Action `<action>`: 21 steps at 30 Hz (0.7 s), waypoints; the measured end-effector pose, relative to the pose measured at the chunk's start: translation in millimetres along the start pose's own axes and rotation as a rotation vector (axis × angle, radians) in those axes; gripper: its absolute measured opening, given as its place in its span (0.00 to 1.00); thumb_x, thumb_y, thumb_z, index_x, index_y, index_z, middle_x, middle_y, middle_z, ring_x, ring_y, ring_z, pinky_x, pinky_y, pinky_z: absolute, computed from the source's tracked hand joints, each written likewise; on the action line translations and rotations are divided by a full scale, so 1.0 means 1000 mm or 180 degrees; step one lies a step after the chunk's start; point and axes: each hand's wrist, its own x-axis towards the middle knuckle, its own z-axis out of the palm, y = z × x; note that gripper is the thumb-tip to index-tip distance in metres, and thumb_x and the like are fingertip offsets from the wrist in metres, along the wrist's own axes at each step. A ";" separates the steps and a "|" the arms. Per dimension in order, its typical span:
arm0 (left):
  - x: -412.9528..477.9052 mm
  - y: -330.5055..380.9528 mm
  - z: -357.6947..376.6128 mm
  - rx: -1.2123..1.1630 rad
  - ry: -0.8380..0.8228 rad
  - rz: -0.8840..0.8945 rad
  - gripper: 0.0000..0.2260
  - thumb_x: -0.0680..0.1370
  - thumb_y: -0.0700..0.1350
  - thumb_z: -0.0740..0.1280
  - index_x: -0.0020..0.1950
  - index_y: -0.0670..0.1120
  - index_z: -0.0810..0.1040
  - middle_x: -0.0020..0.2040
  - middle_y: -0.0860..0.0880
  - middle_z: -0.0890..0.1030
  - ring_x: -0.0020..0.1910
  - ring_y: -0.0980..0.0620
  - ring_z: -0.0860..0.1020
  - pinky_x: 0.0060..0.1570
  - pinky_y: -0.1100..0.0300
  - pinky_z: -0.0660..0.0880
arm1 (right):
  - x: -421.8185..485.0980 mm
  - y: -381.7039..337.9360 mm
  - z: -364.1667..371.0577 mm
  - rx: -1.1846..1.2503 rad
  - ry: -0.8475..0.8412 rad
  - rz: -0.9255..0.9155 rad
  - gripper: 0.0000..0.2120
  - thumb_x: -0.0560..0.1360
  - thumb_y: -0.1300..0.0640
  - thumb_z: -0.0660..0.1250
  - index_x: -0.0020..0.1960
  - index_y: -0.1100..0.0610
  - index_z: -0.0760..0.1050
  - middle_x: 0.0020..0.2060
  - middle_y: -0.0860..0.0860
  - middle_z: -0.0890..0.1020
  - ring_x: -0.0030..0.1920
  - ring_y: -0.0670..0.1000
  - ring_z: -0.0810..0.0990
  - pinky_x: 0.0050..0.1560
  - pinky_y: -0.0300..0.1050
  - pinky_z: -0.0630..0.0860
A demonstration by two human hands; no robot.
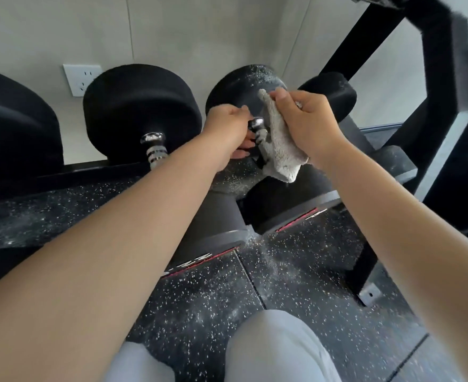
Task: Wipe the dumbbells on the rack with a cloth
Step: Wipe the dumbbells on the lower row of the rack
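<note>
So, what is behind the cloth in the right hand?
Behind the cloth is a dusty black dumbbell. The left hand grips its metal handle. The cloth covers the rest of the handle and part of the weight's inner face, so those cannot be seen.

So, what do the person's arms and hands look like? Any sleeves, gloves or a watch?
The left hand and right hand wear no gloves, and no ring or watch is visible. Both arms are bare to the frame's edge, with no sleeves in view.
</note>
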 end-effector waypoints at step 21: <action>0.062 -0.054 0.083 0.0498 0.1395 -0.0022 0.15 0.75 0.48 0.70 0.58 0.45 0.71 0.46 0.49 0.74 0.41 0.55 0.74 0.40 0.66 0.70 | 0.147 0.070 -0.055 0.1065 -0.0416 -0.0226 0.25 0.82 0.49 0.60 0.56 0.74 0.73 0.49 0.70 0.80 0.40 0.53 0.76 0.42 0.46 0.74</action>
